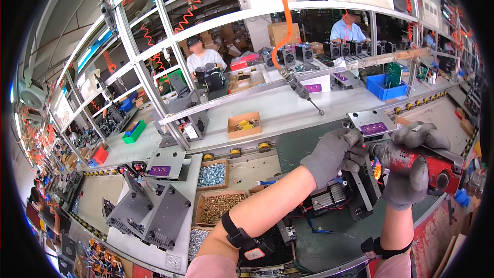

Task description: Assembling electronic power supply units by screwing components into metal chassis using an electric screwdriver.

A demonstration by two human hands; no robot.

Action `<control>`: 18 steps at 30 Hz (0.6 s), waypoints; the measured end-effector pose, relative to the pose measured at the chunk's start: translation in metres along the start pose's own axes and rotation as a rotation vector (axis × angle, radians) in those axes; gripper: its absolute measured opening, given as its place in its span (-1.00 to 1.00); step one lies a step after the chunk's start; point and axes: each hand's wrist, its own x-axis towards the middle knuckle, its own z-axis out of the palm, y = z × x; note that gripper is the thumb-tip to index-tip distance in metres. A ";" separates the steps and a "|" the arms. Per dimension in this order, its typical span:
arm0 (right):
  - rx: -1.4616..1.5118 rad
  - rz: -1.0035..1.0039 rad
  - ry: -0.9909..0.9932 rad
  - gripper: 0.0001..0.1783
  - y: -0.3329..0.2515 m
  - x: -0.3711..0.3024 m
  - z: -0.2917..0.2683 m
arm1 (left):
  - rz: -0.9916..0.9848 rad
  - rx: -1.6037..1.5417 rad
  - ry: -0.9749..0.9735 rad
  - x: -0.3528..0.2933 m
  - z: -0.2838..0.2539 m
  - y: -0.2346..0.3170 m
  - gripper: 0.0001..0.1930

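My right hand (409, 183), in a grey glove, is wrapped round a red power driver (401, 160). The tool's nose points left toward my other hand. My left hand (334, 157), also gloved, has its fingers curled together just before that nose; what they pinch is too small to make out. Beneath both hands stands a dark metal chassis (366, 188) with a ribbed heat sink (329, 199) and loose wires. A silver panel (358, 119) bearing a purple label rises behind my fingers.
Bins of silver screws (212, 174) and brass-coloured fasteners (220, 207) lie left of my left forearm. Grey housings (167, 216) stand farther left. An air driver (298, 90) hangs from an orange hose ahead. Beyond the rail, a blue bin (385, 91) and two seated people.
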 end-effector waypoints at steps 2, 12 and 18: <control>-0.017 -0.039 -0.030 -0.50 -0.007 0.003 -0.014 | -0.056 0.010 -0.035 0.002 0.013 0.001 -0.71; -0.154 -0.100 -0.095 -0.49 -0.030 0.004 -0.070 | -0.204 0.368 -0.009 0.044 0.059 -0.012 -0.48; -0.158 -0.108 0.044 -0.48 -0.032 0.004 -0.092 | -0.026 0.314 -0.081 0.062 0.073 -0.027 -0.59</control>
